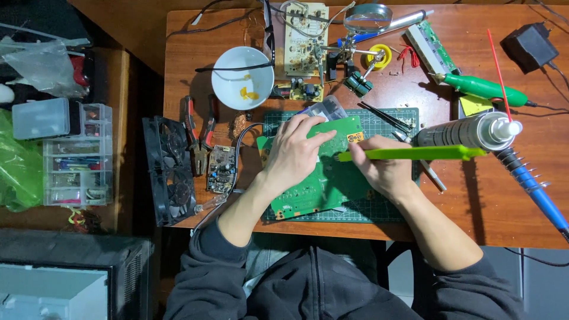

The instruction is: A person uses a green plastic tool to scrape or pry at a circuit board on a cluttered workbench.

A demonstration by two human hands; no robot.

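A green circuit board (320, 184) lies on a dark green cutting mat (367, 210) at the middle of the wooden table. My left hand (293, 151) presses flat on the board's upper part. My right hand (382, 169) grips a bright green brush-like tool (415, 154) by its handle, the working end against the board near my left fingers. A small clear plastic piece (328, 108) sits just above the board.
A spray can (468, 131) lies to the right, with a blue soldering iron (536, 192) beside it. A white bowl (243, 77), red-handled pliers (198, 133), a small board (221, 169) and black fans (169, 172) lie left. A helping-hand magnifier (367, 18) stands behind.
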